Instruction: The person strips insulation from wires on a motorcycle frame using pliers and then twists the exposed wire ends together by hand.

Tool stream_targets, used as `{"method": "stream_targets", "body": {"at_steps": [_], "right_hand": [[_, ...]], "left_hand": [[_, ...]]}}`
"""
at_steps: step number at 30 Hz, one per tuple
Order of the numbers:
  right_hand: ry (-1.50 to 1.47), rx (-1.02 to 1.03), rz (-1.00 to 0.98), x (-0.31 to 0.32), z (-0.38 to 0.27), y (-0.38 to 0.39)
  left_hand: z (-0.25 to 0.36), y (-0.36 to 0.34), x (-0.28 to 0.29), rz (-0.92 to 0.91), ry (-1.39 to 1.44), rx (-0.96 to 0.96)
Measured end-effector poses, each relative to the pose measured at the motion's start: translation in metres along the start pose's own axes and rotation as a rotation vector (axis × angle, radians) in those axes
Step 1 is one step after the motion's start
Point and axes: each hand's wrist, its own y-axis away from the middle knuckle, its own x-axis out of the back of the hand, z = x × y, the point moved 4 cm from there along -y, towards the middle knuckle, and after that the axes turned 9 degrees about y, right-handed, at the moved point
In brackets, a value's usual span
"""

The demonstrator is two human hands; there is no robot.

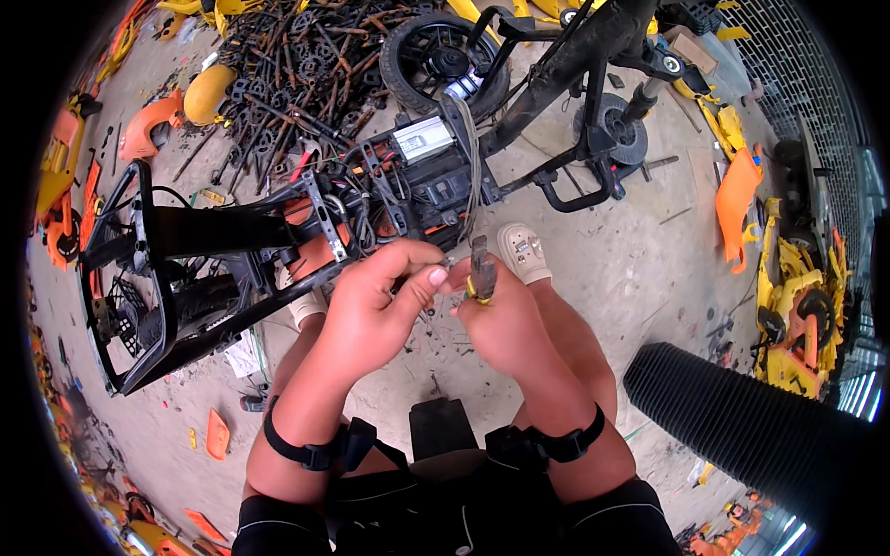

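My right hand (pixel 505 320) is wrapped round a pair of pliers (pixel 483 269) with yellow on the handles, their dark metal jaws pointing up and away from me. Close beside it, my left hand (pixel 380 301) is closed in a pinch, thumb against forefinger, the tips almost meeting the right hand's fingers. What the pinch holds is too small to make out. A grey cable bundle (pixel 474 157) runs down from the stripped scooter frame (pixel 315 208) to just beyond both hands. On that frame sit a silver box with a label (pixel 422 137) and loose wiring.
A heap of rusty metal parts (pixel 297 65) lies beyond the frame, beside a tyred wheel (pixel 440 60). To the right are a black ribbed hose (pixel 732 417), an orange panel (pixel 737 208) and yellow scrap (pixel 793 320). A small orange piece (pixel 217 435) lies at lower left.
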Motion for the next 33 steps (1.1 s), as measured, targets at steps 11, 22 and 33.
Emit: {"method": "stream_targets", "body": {"at_steps": [11,22,33], "right_hand": [[-0.162,-0.065,-0.112,0.003,0.001,0.001],[-0.189,-0.030,-0.142,0.013,0.008,0.003],[-0.054,-0.045,-0.120,0.023,0.004,0.007]], "left_hand": [[-0.008,-0.011,-0.019,0.008,-0.057,-0.021],[-0.005,-0.014,-0.029,-0.043,-0.250,-0.137],[-0.001,-0.014,-0.038,-0.025,-0.388,-0.171]]}}
